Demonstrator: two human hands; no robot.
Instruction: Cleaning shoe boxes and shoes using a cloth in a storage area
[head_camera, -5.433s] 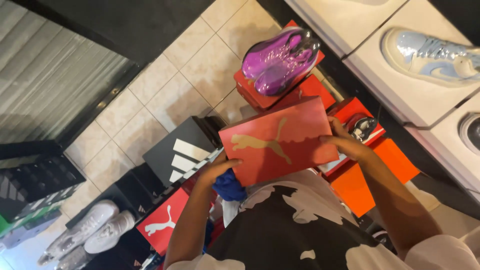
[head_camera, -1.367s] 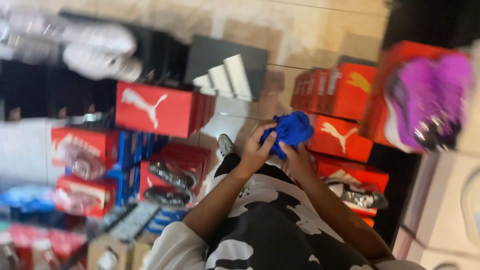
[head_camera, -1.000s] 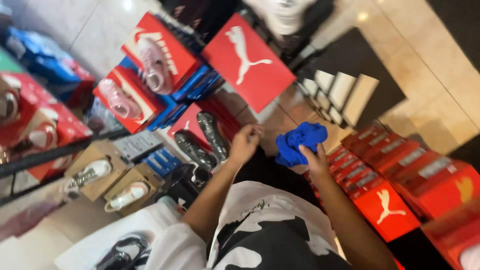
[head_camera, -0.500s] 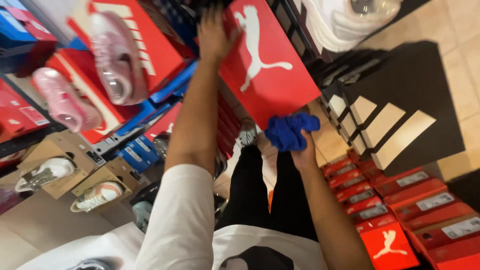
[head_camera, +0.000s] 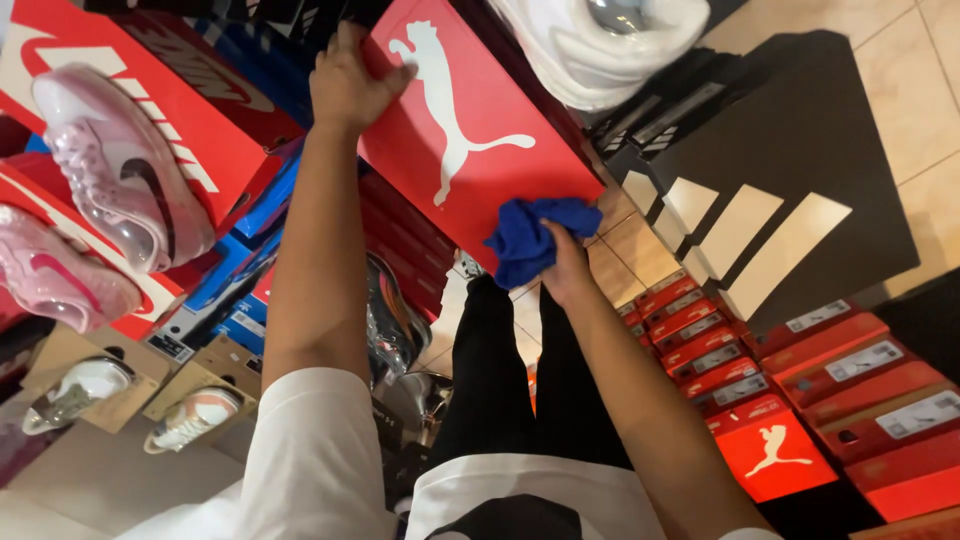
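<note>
A: What are the left fingers (head_camera: 345, 55) doing?

B: They are curling over the far top edge of the red box (head_camera: 470, 130), thumb lying along its lid, so the left hand (head_camera: 345, 85) is gripping and steadying it.

A: And the right hand (head_camera: 565, 275)?

B: Its fingers are bunching round a blue cloth (head_camera: 530, 235) and pressing it against the near lower corner of the lid. The fingers themselves are mostly hiding under the cloth.

A: How is the box likely handling?

B: I am judging it as stiff card, light, with a smooth, slightly slippery lid; taking it by an edge or corner, as the left hand is doing, looks safest. The cloth is soft and limp, so any handful is holding it.

A: What is sitting around them?

B: Left of the box a pink shoe (head_camera: 125, 185) is resting on another red box, above blue ones. A white shoe (head_camera: 600, 40) is lying at the far edge. To the right a black box (head_camera: 780, 190) is standing on the tiled floor (head_camera: 920, 90), with a row of red boxes (head_camera: 800, 400) nearer.
</note>
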